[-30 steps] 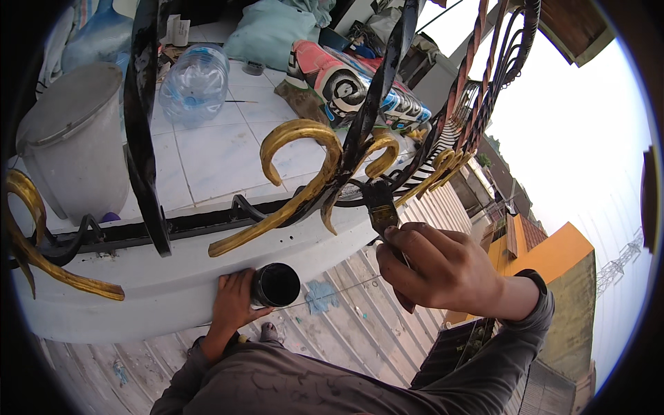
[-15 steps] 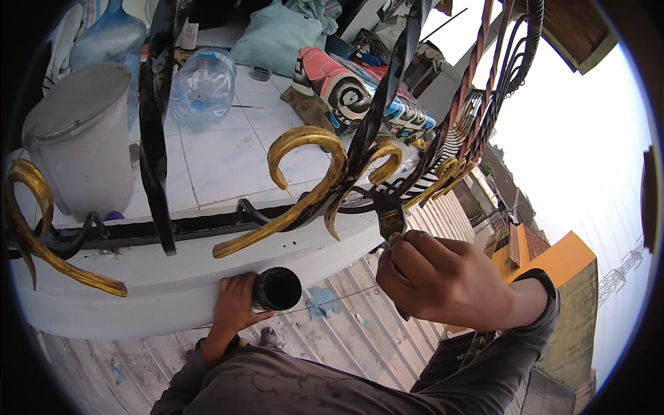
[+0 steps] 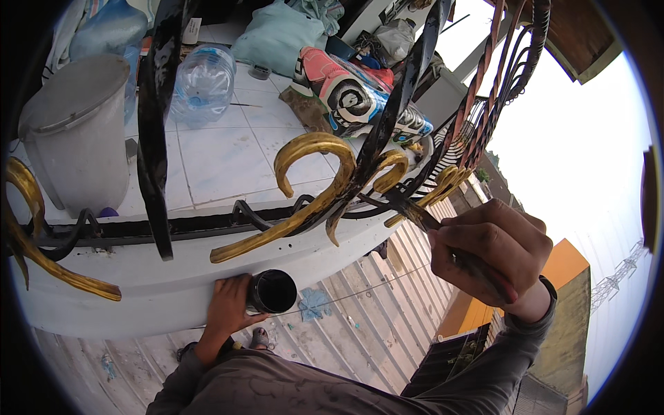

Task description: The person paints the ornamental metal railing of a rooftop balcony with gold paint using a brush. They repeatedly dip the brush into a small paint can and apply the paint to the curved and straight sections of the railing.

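Gripping a brush [image 3: 443, 238] in the right hand [image 3: 494, 252], fingers clenched round the handle, bristle end touching the dark ironwork just beside a gold scroll [image 3: 315, 187] of the railing [image 3: 387, 131]. Holding a can [image 3: 272, 291] in the left hand [image 3: 228, 308], fingers wrapped round its side, open dark mouth facing up, pressed close against the white ledge [image 3: 166, 290] below the railing. Leaning over that ledge, grey sleeves coming in from the lower edge, with a ribbed roof [image 3: 346, 332] lying far beneath both hands.

Showing, on the railing, black bars curving upward and gold-painted curls: one large hook-shaped curl near the middle, a smaller one [image 3: 391, 169] to its right near the brush tip, another [image 3: 41, 249] at the far left.

Lying behind the railing, on a white tiled floor [image 3: 221, 152]: a grey bucket [image 3: 79, 131] at the left, a clear plastic bottle [image 3: 204, 83] on its side near it, a pale green bag [image 3: 277, 38] further back, and a rolled colourful cloth [image 3: 346, 90] to the right, well apart from the bucket.

Standing beyond the right hand, an orange building [image 3: 560, 266] against a bright sky.
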`<state>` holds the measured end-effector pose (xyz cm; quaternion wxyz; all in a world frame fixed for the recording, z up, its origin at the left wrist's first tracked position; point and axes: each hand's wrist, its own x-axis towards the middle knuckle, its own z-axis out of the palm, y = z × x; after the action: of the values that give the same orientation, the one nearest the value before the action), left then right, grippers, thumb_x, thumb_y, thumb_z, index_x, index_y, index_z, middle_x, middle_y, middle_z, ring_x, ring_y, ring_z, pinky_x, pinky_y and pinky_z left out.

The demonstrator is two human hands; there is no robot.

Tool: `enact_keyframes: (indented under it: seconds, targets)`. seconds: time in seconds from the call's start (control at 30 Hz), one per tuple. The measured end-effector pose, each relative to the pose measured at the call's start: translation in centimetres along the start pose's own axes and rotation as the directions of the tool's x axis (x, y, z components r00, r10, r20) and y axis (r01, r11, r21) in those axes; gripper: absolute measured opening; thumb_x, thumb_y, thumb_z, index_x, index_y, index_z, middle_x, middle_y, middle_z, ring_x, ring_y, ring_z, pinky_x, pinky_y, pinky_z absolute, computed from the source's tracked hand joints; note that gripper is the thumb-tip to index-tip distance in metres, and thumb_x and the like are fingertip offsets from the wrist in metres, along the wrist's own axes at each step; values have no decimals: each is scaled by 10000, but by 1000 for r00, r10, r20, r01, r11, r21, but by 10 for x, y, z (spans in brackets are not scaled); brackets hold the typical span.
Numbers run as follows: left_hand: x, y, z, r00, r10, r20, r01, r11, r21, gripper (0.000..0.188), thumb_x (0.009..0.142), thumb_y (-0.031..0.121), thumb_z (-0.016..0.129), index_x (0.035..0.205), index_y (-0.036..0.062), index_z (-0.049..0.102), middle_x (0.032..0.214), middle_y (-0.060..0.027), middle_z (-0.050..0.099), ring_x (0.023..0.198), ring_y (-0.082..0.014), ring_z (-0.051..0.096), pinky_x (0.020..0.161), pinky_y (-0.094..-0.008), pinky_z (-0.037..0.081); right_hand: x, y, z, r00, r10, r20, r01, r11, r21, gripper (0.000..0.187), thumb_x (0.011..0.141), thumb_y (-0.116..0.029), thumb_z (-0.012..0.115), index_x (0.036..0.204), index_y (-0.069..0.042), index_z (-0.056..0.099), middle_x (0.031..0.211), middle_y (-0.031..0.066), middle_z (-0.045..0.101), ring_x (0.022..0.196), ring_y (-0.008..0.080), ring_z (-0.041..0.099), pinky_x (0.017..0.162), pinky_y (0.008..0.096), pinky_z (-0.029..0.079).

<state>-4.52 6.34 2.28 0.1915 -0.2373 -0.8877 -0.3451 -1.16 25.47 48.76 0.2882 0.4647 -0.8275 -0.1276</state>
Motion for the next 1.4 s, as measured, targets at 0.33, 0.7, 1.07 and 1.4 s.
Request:
enact_keyframes:
  seconds: [0.33,0.7,1.07,1.4]
  targets:
    - [-2,1,2,1000,-17,19,17,999,39,1105,610,671,901,1391,-15,527,1275,-195,633,1232,-364,586,1159,-506,338,1,15,13,996,71,-62,-68,997,48,173,800,-16,836,801,-40,664,721,38,654,592,165,672,545,284,528]
    - [-1,-1,1,1000,-19,22,19,1000,-2,1094,618,674,897,1376,-25,530,1282,-212,622,1253,-370,572,1170,-514,336,-11,7,21,966,-1,260,28,994,-102,297,662,-123,835,914,-42,701,744,18,563,613,137,639,436,271,464]
    - [-1,1,-2,996,-46,75,49,998,-33,1102,653,645,874,1416,-57,504,1305,-240,630,1274,-387,573,1183,-531,318,-26,-19,51,850,-370,374,430,899,-87,206,733,-122,729,740,-67,531,719,21,476,676,150,581,504,270,512]
    - [-4,-1,4,1000,-23,4,23,999,-22,1102,593,593,938,1401,-21,506,1313,-187,621,1245,-369,573,1125,-517,355,-19,16,9,990,-134,46,139,853,-503,87,856,-70,771,871,-40,691,900,112,699,868,250,771,689,298,662]
